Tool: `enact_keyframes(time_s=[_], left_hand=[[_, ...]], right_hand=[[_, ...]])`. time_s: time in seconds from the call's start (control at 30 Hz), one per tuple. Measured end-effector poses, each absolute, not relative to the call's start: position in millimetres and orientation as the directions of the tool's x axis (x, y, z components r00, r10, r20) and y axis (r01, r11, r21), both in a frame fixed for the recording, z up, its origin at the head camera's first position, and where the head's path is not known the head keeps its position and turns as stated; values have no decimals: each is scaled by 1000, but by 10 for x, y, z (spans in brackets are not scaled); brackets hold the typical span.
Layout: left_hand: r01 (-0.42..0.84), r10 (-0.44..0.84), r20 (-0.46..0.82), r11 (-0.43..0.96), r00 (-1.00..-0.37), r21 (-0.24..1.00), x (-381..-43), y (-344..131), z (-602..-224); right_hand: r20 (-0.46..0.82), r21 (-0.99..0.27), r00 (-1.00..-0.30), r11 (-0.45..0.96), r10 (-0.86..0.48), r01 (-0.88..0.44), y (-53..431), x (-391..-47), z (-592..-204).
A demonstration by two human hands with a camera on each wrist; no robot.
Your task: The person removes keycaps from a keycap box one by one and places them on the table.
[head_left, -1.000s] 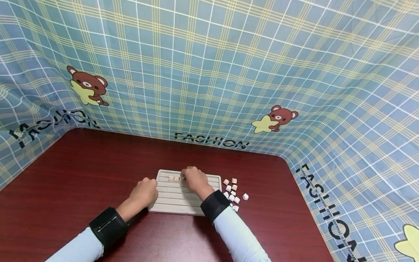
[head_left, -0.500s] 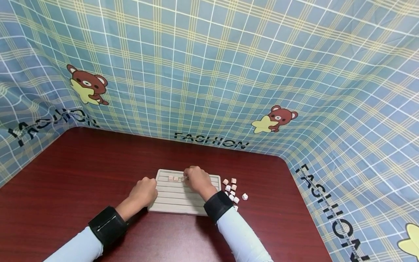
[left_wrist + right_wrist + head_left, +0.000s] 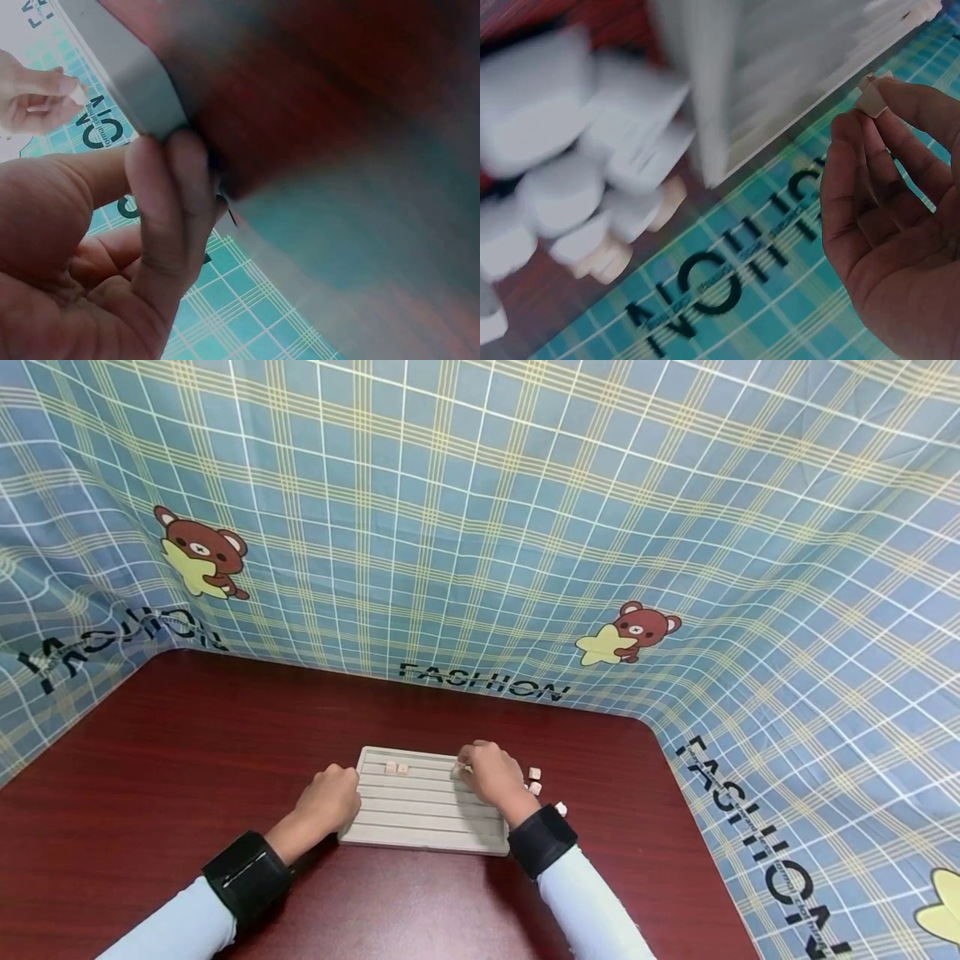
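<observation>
A pale ridged tray (image 3: 420, 820) lies on the table. Its left edge is held by my left hand (image 3: 328, 802), whose thumb and fingers pinch the tray corner (image 3: 146, 82) in the left wrist view. Two small pinkish keycaps (image 3: 397, 769) sit side by side in the tray's top row. Above that row, toward the right end, is my right hand (image 3: 495, 777). Its thumb and fingertips pinch a single light keycap (image 3: 872, 100), seen clearly in the right wrist view and apart from the other two.
Several loose white and pinkish keycaps (image 3: 555, 187) lie on the table beyond the tray's right edge, partly covered by my right arm in the head view. A plaid curtain (image 3: 480, 527) surrounds the dark red table (image 3: 247, 727) at the back and sides.
My right hand has moved right along the top row with a keycap. Where a third keycap showed beside the two, bare tray now shows. The left hand has stayed put.
</observation>
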State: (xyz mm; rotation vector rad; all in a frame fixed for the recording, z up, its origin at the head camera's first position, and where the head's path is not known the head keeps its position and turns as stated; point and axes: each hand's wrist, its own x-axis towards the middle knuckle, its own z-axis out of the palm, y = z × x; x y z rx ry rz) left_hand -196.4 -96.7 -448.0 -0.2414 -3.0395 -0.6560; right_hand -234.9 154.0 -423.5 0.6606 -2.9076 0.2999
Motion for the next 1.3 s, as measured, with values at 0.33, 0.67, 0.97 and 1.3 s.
enact_keyframes(time_s=[0.33, 0.67, 0.97, 1.3], left_hand=[[143, 144, 28, 903, -989, 405, -1957, -961, -4468], [139, 140, 26, 906, -990, 400, -1963, -948, -4459], [135, 141, 13, 906, -990, 401, -1964, -946, -4454], [125, 131, 12, 907, -991, 401, -1977, -957, -4458]], right_hand=[[167, -187, -921, 906, -352, -380, 1973, -2260, -4244], [219, -190, -941, 934, -260, -302, 2362, -2198, -4275], [190, -190, -962, 954, -196, -232, 2667, -2169, -4269], [104, -179, -979, 965, -176, -192, 2810, -2130, -4324]])
